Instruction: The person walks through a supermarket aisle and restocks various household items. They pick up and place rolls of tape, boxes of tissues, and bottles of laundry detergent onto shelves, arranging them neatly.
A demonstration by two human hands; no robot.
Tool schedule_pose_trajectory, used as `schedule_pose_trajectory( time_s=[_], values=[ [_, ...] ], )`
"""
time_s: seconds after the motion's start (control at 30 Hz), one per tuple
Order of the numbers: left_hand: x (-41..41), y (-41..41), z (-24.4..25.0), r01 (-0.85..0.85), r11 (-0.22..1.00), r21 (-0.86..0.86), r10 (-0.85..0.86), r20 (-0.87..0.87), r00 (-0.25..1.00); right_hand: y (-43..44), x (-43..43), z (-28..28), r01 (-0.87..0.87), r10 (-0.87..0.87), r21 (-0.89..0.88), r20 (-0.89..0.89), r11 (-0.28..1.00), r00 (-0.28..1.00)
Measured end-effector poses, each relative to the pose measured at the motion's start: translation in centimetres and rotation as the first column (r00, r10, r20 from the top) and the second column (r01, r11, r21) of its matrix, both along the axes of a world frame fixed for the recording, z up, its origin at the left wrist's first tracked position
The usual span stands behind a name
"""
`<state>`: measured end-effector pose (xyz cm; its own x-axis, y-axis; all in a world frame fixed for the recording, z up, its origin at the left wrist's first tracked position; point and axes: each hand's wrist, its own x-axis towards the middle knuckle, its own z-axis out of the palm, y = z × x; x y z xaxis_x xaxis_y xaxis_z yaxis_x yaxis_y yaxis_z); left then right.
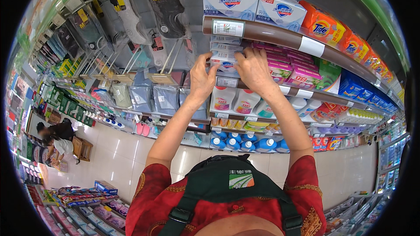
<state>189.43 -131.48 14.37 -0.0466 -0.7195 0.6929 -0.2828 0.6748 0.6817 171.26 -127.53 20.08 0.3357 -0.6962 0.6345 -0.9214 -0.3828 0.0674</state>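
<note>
Both hands reach to the second shelf of a store rack, one at each side of a white Safeguard soap box [224, 59]. My left hand [203, 77] has its thumb and fingers at the box's left side. From the right, my right hand [252, 67] touches the box with thumb and fingertips. More white soap boxes [225, 42] stand in a row behind it. Pink boxes [277, 67] are lined up just right of my right hand. Below the hands, a price label [227, 82] sits on the shelf edge.
Larger Safeguard packs [230, 1] and orange Tide packs [323, 26] stand on the brown-edged shelf above. Bagged socks [164, 6] hang on hooks at the left. White detergent bottles [224, 100] stand below. Two people [60, 146] are by a wooden stool [82, 148] far left.
</note>
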Motion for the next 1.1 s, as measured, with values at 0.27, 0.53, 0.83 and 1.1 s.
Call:
schedule_pose_trajectory(
  time_s=[0.27,0.53,0.83,1.1],
  values=[
    [0.1,-0.4,0.2,-0.014,0.974,0.225,-0.012,0.113,0.994,0.9,0.8,-0.1,0.184,-0.188,-0.038,-0.149,0.982,0.971],
    [-0.4,2.2,0.8,0.048,0.999,-0.002,-0.048,-0.199,0.979,2.7,1.7,-0.3,-0.045,0.117,-0.247,0.284,0.968,0.952],
    [4.7,12.1,-3.6,0.259,0.931,0.258,-0.245,-0.086,0.966,11.4,0.0,-1.8,-0.392,0.07,0.465,0.571,0.794,0.818],
    [1.7,4.5,0.6,0.162,0.986,-0.026,-0.163,-0.087,0.983,5.6,0.3,2.5,-0.243,0.157,0.168,0.408,0.955,0.899]
  ],
)
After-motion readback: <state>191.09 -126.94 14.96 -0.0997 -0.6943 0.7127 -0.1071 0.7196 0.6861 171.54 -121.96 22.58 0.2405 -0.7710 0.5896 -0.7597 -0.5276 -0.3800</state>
